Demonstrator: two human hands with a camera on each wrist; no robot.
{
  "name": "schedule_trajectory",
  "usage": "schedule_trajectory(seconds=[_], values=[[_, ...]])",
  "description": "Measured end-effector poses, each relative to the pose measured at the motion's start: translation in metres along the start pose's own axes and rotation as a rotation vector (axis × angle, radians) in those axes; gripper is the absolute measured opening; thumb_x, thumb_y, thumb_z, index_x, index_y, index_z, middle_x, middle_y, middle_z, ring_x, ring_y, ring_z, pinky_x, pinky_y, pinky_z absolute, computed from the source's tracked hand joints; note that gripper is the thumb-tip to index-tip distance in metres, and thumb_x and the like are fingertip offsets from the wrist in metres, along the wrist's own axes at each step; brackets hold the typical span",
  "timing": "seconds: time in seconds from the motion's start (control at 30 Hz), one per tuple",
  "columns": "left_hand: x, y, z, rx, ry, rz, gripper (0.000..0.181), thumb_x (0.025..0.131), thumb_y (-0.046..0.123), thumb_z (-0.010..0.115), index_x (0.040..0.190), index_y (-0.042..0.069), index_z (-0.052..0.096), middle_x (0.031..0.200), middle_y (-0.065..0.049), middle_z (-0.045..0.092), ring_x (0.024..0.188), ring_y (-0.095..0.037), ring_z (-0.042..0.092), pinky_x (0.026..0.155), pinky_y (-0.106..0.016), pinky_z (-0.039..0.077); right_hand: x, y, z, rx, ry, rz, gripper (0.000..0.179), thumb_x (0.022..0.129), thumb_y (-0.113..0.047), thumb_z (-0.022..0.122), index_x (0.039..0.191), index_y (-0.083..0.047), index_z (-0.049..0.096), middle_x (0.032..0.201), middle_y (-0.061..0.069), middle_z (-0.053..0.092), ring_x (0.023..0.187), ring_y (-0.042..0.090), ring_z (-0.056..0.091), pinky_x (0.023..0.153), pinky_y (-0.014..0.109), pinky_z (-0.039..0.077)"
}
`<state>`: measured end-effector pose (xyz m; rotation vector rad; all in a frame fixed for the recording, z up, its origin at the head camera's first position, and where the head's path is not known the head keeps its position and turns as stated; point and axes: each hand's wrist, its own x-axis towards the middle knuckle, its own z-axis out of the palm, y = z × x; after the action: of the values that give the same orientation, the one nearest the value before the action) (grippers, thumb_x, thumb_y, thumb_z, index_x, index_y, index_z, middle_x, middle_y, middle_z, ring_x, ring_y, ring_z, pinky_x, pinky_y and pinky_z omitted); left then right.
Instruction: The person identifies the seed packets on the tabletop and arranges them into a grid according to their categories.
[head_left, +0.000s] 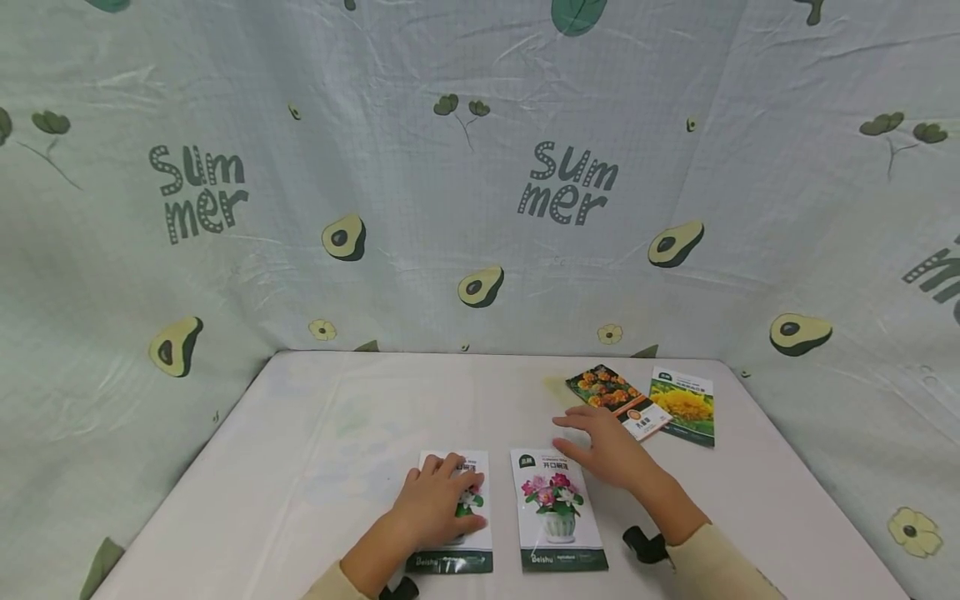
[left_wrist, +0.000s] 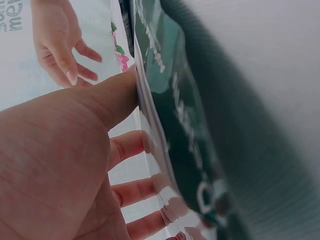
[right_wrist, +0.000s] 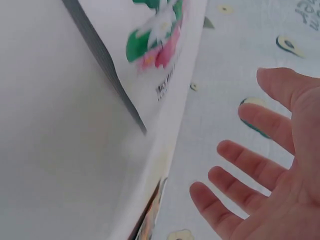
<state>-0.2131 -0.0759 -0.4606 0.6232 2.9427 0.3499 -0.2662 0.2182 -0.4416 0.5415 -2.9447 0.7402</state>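
Note:
Two seed packets with pink flowers in a pot lie side by side near the front of the table. My left hand rests on the left packet, spread fingers and thumb touching its face and covering much of the picture. In the left wrist view, the thumb and fingertips meet the packet's surface, its green lower band close to the camera. The right packet lies flat. Over its upper right corner hovers my right hand, fingers spread and holding nothing; the right wrist view shows its palm apart from the packets.
At the back right, a packet with orange flowers overlaps a packet with yellow flowers. A white cloth covers the table. Behind it hangs a sheet printed with avocados and lettering. Black straps sit at the wrists.

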Motion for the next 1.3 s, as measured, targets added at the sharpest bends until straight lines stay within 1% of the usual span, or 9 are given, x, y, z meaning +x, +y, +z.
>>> schedule_trajectory(seconds=[0.27, 0.4, 0.53, 0.77, 0.87, 0.93, 1.03, 1.2, 1.3], values=[[-0.001, 0.000, 0.000, 0.009, -0.007, 0.004, 0.060, 0.087, 0.058, 0.074, 0.138, 0.029, 0.063, 0.146, -0.009, 0.052, 0.126, -0.035, 0.048, 0.093, -0.056, 0.043, 0.013, 0.023, -0.005, 0.015, 0.047, -0.096, 0.042, 0.099, -0.034, 0.069, 0.136, -0.014, 0.068, 0.144, 0.014, 0.060, 0.137, 0.041, 0.051, 0.110, 0.064, 0.040], [-0.001, -0.001, 0.001, 0.006, -0.007, 0.009, 0.059, 0.087, 0.058, 0.074, 0.138, 0.028, 0.063, 0.146, -0.009, 0.052, 0.127, -0.035, 0.047, 0.093, -0.056, 0.042, 0.020, 0.038, -0.002, 0.022, 0.066, -0.106, 0.042, 0.099, -0.036, 0.068, 0.136, -0.017, 0.068, 0.145, 0.011, 0.059, 0.138, 0.039, 0.050, 0.110, 0.064, 0.040], [-0.001, -0.002, 0.004, 0.009, -0.002, 0.008, 0.060, 0.087, 0.058, 0.074, 0.137, 0.029, 0.063, 0.146, -0.008, 0.052, 0.127, -0.035, 0.047, 0.093, -0.056, 0.042, 0.028, 0.052, 0.001, 0.035, 0.093, -0.117, 0.043, 0.099, -0.037, 0.067, 0.137, -0.016, 0.067, 0.147, 0.012, 0.057, 0.139, 0.039, 0.050, 0.109, 0.062, 0.042], [0.000, -0.001, 0.002, 0.014, 0.003, 0.002, 0.060, 0.087, 0.058, 0.074, 0.138, 0.029, 0.063, 0.147, -0.008, 0.051, 0.128, -0.035, 0.047, 0.094, -0.056, 0.043, 0.041, 0.067, -0.002, 0.077, 0.183, -0.154, 0.039, 0.099, -0.024, 0.070, 0.134, -0.009, 0.068, 0.149, 0.021, 0.053, 0.138, 0.045, 0.048, 0.106, 0.064, 0.043], [0.000, -0.001, 0.001, 0.016, 0.002, 0.000, 0.059, 0.087, 0.058, 0.074, 0.137, 0.029, 0.063, 0.147, -0.008, 0.052, 0.128, -0.035, 0.047, 0.093, -0.055, 0.042, 0.046, 0.074, -0.001, 0.097, 0.205, -0.158, 0.037, 0.098, -0.020, 0.070, 0.132, -0.007, 0.069, 0.149, 0.022, 0.053, 0.131, 0.044, 0.054, 0.103, 0.062, 0.047], [-0.001, 0.000, 0.001, 0.019, 0.002, 0.002, 0.059, 0.087, 0.058, 0.074, 0.137, 0.029, 0.063, 0.146, -0.008, 0.052, 0.127, -0.034, 0.047, 0.093, -0.055, 0.042, 0.049, 0.080, 0.001, 0.107, 0.202, -0.149, 0.036, 0.098, -0.019, 0.070, 0.132, -0.006, 0.068, 0.149, 0.021, 0.053, 0.124, 0.043, 0.060, 0.099, 0.060, 0.050], [-0.001, 0.000, 0.000, 0.019, -0.001, 0.003, 0.059, 0.087, 0.057, 0.074, 0.137, 0.028, 0.063, 0.146, -0.008, 0.052, 0.127, -0.035, 0.047, 0.093, -0.055, 0.042, 0.053, 0.090, 0.003, 0.107, 0.172, -0.119, 0.037, 0.100, -0.021, 0.068, 0.134, -0.007, 0.068, 0.150, 0.020, 0.052, 0.114, 0.040, 0.065, 0.095, 0.059, 0.051], [-0.003, 0.001, 0.000, 0.010, -0.010, -0.004, 0.059, 0.087, 0.058, 0.074, 0.137, 0.028, 0.063, 0.146, -0.008, 0.051, 0.128, -0.035, 0.047, 0.094, -0.056, 0.042, 0.060, 0.105, 0.001, 0.093, 0.098, -0.062, 0.038, 0.102, -0.023, 0.064, 0.138, -0.008, 0.065, 0.153, 0.023, 0.047, 0.121, 0.044, 0.061, 0.101, 0.061, 0.047], [-0.002, 0.001, 0.001, 0.001, -0.012, -0.005, 0.058, 0.087, 0.058, 0.073, 0.137, 0.028, 0.064, 0.146, -0.008, 0.052, 0.128, -0.035, 0.047, 0.095, -0.056, 0.042, 0.064, 0.113, -0.003, 0.061, 0.072, -0.041, 0.040, 0.103, -0.024, 0.062, 0.140, -0.008, 0.063, 0.154, 0.026, 0.045, 0.123, 0.047, 0.059, 0.101, 0.061, 0.047]])
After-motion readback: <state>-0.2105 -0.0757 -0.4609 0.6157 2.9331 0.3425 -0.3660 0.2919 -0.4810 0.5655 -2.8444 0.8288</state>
